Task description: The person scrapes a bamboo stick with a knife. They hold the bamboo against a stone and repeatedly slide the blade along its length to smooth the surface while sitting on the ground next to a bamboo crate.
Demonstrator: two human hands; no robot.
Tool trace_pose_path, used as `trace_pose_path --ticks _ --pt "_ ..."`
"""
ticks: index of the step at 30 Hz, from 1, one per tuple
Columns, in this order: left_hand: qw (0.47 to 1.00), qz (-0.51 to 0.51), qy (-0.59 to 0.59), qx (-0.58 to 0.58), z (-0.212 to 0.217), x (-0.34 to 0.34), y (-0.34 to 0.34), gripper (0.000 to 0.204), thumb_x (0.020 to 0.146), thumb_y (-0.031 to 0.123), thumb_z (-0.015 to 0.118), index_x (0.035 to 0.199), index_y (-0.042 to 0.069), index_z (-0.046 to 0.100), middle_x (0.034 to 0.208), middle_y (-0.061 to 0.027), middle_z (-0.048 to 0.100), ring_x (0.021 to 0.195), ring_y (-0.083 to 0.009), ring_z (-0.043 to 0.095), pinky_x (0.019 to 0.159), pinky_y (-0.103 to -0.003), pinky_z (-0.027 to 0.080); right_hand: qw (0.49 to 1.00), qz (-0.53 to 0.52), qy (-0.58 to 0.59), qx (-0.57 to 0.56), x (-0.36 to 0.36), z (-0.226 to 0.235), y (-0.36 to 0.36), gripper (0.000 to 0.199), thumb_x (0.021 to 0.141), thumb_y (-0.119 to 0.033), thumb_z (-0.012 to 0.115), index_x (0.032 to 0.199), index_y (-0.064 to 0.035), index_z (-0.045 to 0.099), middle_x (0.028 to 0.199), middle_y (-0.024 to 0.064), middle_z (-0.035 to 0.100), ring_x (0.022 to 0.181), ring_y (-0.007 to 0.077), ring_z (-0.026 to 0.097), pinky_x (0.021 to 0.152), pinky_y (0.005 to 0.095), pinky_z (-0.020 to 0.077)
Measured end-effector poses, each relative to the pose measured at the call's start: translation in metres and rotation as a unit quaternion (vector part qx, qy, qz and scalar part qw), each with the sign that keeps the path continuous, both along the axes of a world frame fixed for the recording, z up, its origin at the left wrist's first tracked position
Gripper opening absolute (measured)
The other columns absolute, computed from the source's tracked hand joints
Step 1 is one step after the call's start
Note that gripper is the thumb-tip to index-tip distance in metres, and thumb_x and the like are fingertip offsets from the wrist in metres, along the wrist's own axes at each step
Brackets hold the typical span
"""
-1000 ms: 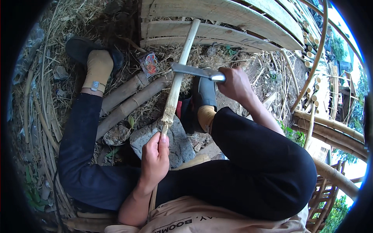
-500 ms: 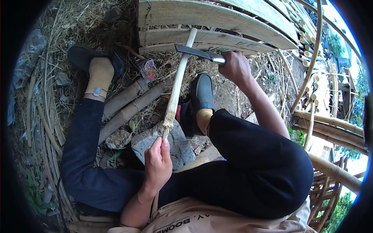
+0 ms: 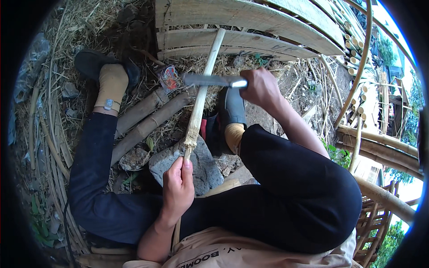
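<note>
My left hand (image 3: pixel 178 184) is closed round the thin lower end of a pale, whittled wooden stick (image 3: pixel 200 102). The stick slants up and away, its far tip in front of a slatted wooden crate. A notched, frayed collar marks where it narrows just above my fingers. In my right hand (image 3: pixel 263 91) is a knife (image 3: pixel 203 80) with a long, broad blade, blurred by motion. The blade points left and crosses the upper half of the stick; I cannot tell whether it touches. Below the stick's collar lies a grey stone (image 3: pixel 203 167).
The slatted wooden crate (image 3: pixel 201 15) stands ahead. Two bamboo poles (image 3: pixel 147 127) lie on the straw-covered ground beside my left shoe (image 3: pixel 96 64). My right shoe (image 3: pixel 233 107) is near the blade. Stacked bamboo (image 3: pixel 357 96) and a bamboo frame are at the right.
The knife has moved along the stick toward me and slightly left, with my right hand following. The left hand keeps its hold on the stick, nearly in place.
</note>
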State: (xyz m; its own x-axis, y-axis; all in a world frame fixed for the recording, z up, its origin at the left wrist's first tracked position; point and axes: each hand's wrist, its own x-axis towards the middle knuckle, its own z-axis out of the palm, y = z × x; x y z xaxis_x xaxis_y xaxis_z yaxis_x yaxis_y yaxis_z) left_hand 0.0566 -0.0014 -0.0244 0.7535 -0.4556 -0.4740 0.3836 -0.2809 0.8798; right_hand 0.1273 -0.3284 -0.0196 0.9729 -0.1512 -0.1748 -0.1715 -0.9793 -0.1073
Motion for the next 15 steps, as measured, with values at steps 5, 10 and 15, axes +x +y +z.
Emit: trace_pose_path --ticks 5,10,15 --pt "1.0 0.007 0.002 -0.012 -0.003 0.001 0.001 0.032 0.108 0.018 0.049 0.081 0.001 0.049 0.059 -0.0029 0.04 0.053 -0.0091 0.036 0.049 -0.033 0.031 0.997 -0.018 -0.073 -0.025 0.013 -0.002 -0.018 0.014 0.07 -0.015 0.068 0.079 -0.005 0.071 0.068 0.0206 0.068 0.07 0.0402 0.07 0.068 0.0488 0.057" --pt "1.0 0.011 0.009 -0.019 -0.002 0.002 0.001 0.032 0.107 0.018 0.049 0.081 0.001 0.049 0.059 -0.0035 0.04 0.053 -0.0096 0.036 0.049 -0.034 0.031 0.999 0.02 -0.036 -0.009 -0.001 0.014 0.004 0.013 0.07 -0.014 0.068 0.079 -0.0058 0.071 0.067 0.02 0.067 0.067 0.0392 0.07 0.065 0.0486 0.0566" --pt "0.999 -0.008 -0.04 0.025 0.005 0.004 0.002 0.032 0.107 0.018 0.049 0.08 0.0 0.049 0.058 -0.0059 0.041 0.051 -0.0116 0.037 0.048 -0.035 0.03 0.998 -0.047 -0.037 -0.02 0.012 0.004 -0.011 0.015 0.071 -0.012 0.067 0.082 -0.0047 0.074 0.071 0.0212 0.069 0.069 0.04 0.071 0.069 0.0478 0.058"
